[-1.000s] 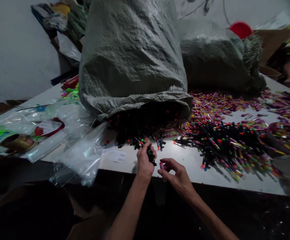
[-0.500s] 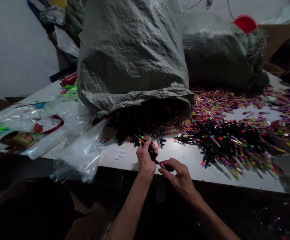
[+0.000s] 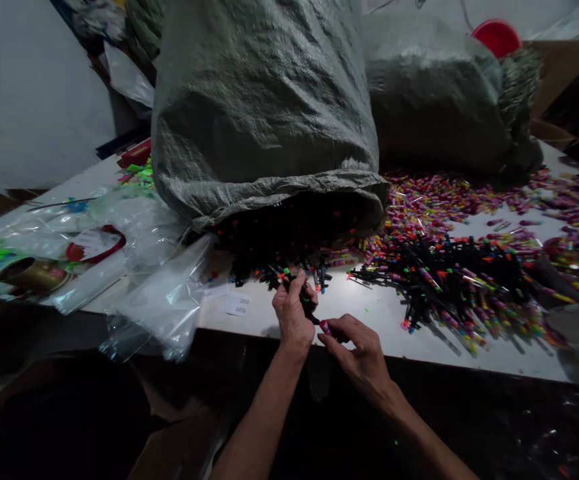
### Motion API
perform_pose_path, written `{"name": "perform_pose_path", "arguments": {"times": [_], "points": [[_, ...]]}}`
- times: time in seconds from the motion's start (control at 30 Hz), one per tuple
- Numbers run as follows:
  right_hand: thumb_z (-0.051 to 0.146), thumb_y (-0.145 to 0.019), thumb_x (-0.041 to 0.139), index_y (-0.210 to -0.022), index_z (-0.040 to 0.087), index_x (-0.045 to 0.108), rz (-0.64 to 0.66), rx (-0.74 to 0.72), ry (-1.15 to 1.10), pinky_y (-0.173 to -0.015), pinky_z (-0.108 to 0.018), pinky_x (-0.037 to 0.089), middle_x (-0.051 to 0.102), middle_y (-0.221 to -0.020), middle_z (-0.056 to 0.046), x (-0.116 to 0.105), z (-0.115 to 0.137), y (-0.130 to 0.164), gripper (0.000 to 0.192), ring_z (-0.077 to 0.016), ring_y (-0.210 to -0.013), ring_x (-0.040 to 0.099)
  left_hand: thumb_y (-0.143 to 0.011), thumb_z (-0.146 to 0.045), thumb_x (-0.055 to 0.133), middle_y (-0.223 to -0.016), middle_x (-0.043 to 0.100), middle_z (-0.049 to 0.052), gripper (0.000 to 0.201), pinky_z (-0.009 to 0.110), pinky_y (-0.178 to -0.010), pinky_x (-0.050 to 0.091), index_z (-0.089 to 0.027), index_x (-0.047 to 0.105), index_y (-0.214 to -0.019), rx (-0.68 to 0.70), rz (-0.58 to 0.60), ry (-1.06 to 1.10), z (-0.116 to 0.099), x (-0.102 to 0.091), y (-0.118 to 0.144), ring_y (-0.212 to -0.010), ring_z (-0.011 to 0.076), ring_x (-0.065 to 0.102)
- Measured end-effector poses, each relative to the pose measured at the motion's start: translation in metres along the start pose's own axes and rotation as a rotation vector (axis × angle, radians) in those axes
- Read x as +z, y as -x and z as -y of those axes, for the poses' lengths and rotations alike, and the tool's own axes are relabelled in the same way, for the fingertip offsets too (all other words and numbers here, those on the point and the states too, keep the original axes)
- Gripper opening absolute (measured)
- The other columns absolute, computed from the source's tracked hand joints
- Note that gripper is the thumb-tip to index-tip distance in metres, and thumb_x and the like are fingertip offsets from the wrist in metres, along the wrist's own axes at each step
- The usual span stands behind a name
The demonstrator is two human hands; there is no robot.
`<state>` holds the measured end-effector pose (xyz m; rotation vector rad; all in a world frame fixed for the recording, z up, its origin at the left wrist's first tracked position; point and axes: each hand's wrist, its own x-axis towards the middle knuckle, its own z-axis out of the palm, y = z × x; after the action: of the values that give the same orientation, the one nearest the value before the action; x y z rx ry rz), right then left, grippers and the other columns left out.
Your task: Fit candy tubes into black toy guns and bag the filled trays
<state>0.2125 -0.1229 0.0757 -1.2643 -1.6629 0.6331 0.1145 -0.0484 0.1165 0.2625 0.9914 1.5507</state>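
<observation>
My left hand [image 3: 292,313] is closed around a small black plastic toy piece [image 3: 308,305], gun-like in outline, with a bright green and orange bit at its far end. Between the thumb and fingers of my right hand [image 3: 356,343] is a small pink tube [image 3: 325,327] with a red end. The tube's red end meets the near tip of the black piece; whether it is fitted on cannot be made out. Just beyond my hands, loose black pieces [image 3: 269,275] spill from the mouth of a big grey-green woven sack [image 3: 269,100].
Right of my hands lies a heap of black pieces with tubes [image 3: 449,273]; behind it spread many loose colourful tubes [image 3: 419,200]. A second sack [image 3: 444,100] lies behind. Clear plastic bags [image 3: 164,300], paper labels [image 3: 238,304] and a brownish-gold can [image 3: 34,275] are on the left.
Both hands keep their grips. The red end of the tube and the tip of the black piece look slightly closer together. The whole view has shifted a little.
</observation>
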Motion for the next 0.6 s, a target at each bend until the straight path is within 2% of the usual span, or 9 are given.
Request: {"name": "perform_pose_path", "arguments": {"times": [0.1,0.27,0.5,0.6], "points": [[0.021,-0.086,0.054,-0.095,0.018,0.062,0.003,-0.074,0.11,-0.06,-0.026,0.043,0.06,-0.073,-0.004,-0.001,0.001,0.002,0.012,-0.0151,-0.067,0.054,-0.058,-0.03,0.078,-0.051,0.046,-0.008,0.031,0.015,-0.038,0.031,-0.016,0.053,-0.07,0.048,0.032,-0.068,0.001,0.001,0.002,-0.04,0.0031,0.042],[0.016,-0.089,0.049,-0.093,0.016,0.062,-0.022,-0.211,0.3,-0.058,-0.026,0.04,0.059,-0.07,-0.005,-0.002,0.005,0.004,0.013,-0.0153,-0.065,0.052,-0.058,-0.031,0.078,-0.049,0.045,-0.008,0.032,0.015,-0.038,0.03,-0.015,0.053,-0.071,0.046,0.056,-0.07,0.004,-0.001,0.003,-0.04,0.003,0.041],[0.015,-0.088,0.049,-0.094,0.016,0.059,-0.065,-0.18,0.239,-0.059,-0.025,0.041,0.057,-0.071,-0.004,0.0,0.001,0.008,0.012,-0.0146,-0.066,0.052,-0.058,-0.037,0.078,-0.051,0.045,-0.008,0.037,0.013,-0.036,0.027,-0.016,0.05,-0.071,-0.063,0.099,0.025,0.011,-0.003,0.005,-0.037,0.0019,0.039],[0.015,-0.088,0.048,-0.091,0.016,0.059,-0.046,-0.161,0.263,-0.059,-0.025,0.04,0.056,-0.07,-0.003,-0.002,-0.001,0.011,0.011,-0.0146,-0.065,0.051,-0.061,-0.039,0.076,-0.051,0.045,-0.008,0.037,0.013,-0.034,0.025,-0.016,0.049,-0.072,-0.112,0.099,0.026,0.019,-0.001,0.004,-0.037,0.0023,0.038]]}}
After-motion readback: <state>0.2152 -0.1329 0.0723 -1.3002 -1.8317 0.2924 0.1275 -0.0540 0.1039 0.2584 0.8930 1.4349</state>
